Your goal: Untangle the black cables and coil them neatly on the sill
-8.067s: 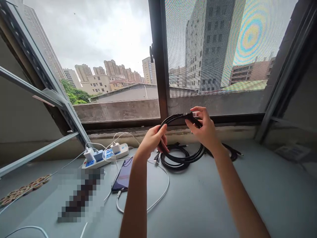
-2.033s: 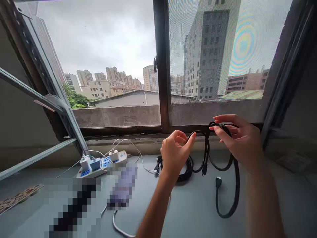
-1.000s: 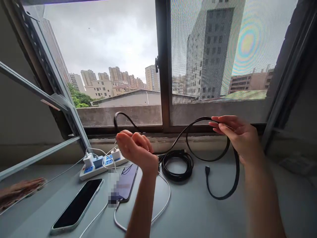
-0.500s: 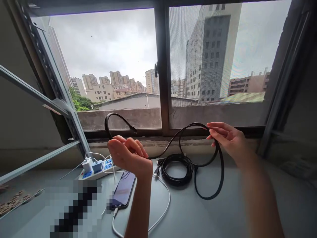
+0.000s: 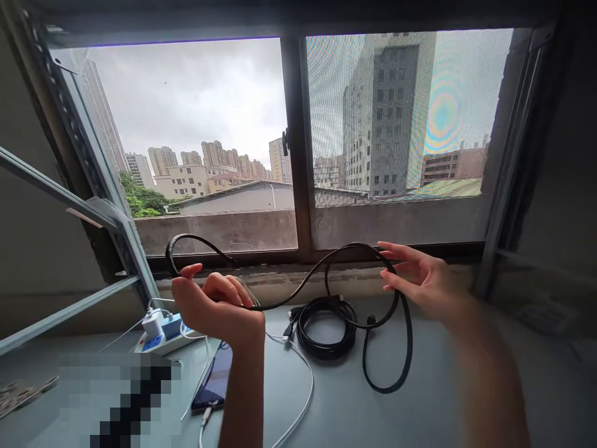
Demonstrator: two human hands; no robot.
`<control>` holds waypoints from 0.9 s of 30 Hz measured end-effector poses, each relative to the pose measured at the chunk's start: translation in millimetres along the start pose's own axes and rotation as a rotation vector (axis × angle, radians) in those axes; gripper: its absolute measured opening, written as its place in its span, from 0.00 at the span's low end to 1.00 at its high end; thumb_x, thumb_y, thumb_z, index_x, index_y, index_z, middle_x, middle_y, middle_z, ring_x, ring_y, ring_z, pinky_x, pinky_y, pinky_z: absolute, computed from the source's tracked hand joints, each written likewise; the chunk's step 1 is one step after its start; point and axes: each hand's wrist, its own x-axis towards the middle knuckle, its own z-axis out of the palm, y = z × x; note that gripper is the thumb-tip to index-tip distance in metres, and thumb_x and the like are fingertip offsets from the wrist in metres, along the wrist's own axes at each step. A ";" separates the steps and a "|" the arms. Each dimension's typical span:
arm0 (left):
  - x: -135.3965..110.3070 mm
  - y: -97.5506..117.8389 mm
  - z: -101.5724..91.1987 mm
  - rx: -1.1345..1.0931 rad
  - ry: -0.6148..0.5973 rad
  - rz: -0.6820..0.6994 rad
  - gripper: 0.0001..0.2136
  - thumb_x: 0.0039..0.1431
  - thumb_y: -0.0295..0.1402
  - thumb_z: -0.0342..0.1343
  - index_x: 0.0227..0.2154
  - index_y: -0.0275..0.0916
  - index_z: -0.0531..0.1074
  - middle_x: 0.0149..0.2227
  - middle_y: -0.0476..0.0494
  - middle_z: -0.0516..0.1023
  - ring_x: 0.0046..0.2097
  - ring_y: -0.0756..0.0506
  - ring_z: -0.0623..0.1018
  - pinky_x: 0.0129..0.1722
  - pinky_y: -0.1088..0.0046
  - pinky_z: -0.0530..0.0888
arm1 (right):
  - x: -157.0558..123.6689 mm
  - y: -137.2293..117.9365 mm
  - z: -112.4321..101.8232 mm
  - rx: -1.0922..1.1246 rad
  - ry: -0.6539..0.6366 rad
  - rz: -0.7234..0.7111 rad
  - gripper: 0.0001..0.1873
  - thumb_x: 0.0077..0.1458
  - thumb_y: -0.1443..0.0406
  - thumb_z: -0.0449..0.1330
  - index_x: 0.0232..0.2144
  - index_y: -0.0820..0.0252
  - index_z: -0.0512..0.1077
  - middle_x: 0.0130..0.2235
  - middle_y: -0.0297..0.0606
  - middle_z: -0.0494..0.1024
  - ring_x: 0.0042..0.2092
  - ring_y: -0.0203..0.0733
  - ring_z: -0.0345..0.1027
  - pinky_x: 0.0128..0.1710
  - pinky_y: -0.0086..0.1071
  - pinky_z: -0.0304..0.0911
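Note:
I hold a black cable (image 5: 298,287) stretched between both hands above a grey sill (image 5: 373,410). My left hand (image 5: 212,305) is palm up, fingers curled around one end, which arcs up to its left. My right hand (image 5: 417,280) has its fingers loosely bent around a loop of the same cable, which hangs down to the sill. Between the hands, a second black cable (image 5: 326,320) lies coiled on the sill.
A white power strip (image 5: 161,328) with chargers sits at the left by the window frame. A dark phone (image 5: 214,384) with a white cord (image 5: 298,398) lies below my left hand. A blurred patch covers the lower left. The window (image 5: 293,155) stands behind.
The coil I held has been unwound. My left hand has drawn one cable end leftward and the right hand keeps a loose loop. The view has tilted up slightly.

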 end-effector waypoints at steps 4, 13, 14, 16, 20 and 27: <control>5.1 3.4 -3.3 0.028 -0.018 0.038 0.15 0.66 0.42 0.44 0.35 0.34 0.65 0.11 0.58 0.52 0.13 0.51 0.48 0.12 0.73 0.44 | -1.2 7.9 3.1 -0.182 0.251 -0.012 0.16 0.48 0.60 0.63 0.41 0.56 0.78 0.37 0.40 0.81 0.35 0.47 0.77 0.34 0.42 0.75; 38.0 13.9 -22.2 0.162 0.089 0.022 0.10 0.59 0.37 0.44 0.30 0.37 0.65 0.11 0.57 0.48 0.14 0.50 0.46 0.13 0.71 0.43 | 5.0 12.3 -36.0 -0.012 0.360 0.115 0.16 0.46 0.55 0.66 0.36 0.56 0.79 0.32 0.39 0.81 0.16 0.30 0.63 0.09 0.22 0.58; 43.6 14.3 -26.3 0.165 0.098 -0.018 0.09 0.58 0.37 0.45 0.30 0.37 0.65 0.11 0.57 0.48 0.14 0.50 0.45 0.14 0.71 0.43 | 3.0 12.8 -45.9 0.043 0.409 0.114 0.15 0.46 0.54 0.66 0.36 0.54 0.79 0.32 0.38 0.80 0.14 0.27 0.57 0.07 0.21 0.52; 51.5 15.4 -33.3 0.156 0.139 -0.081 0.09 0.58 0.35 0.44 0.30 0.36 0.64 0.11 0.57 0.47 0.14 0.51 0.45 0.14 0.71 0.42 | -2.9 14.1 -66.1 0.182 0.444 0.111 0.12 0.45 0.56 0.68 0.35 0.48 0.79 0.33 0.37 0.80 0.14 0.26 0.52 0.07 0.22 0.49; 51.0 20.2 -37.0 0.154 0.080 -0.129 0.14 0.69 0.31 0.38 0.32 0.32 0.65 0.14 0.56 0.48 0.15 0.58 0.50 0.22 0.71 0.41 | -15.8 13.7 -89.9 0.182 0.432 0.159 0.10 0.48 0.55 0.66 0.36 0.36 0.79 0.37 0.30 0.80 0.20 0.32 0.63 0.11 0.22 0.61; 35.2 31.5 -26.8 0.143 -0.377 -0.472 0.14 0.72 0.40 0.36 0.40 0.41 0.64 0.17 0.57 0.61 0.15 0.58 0.60 0.18 0.77 0.49 | -22.8 -17.5 -48.2 0.276 0.388 -0.058 0.22 0.48 0.58 0.67 0.47 0.36 0.73 0.49 0.32 0.76 0.50 0.48 0.71 0.50 0.36 0.70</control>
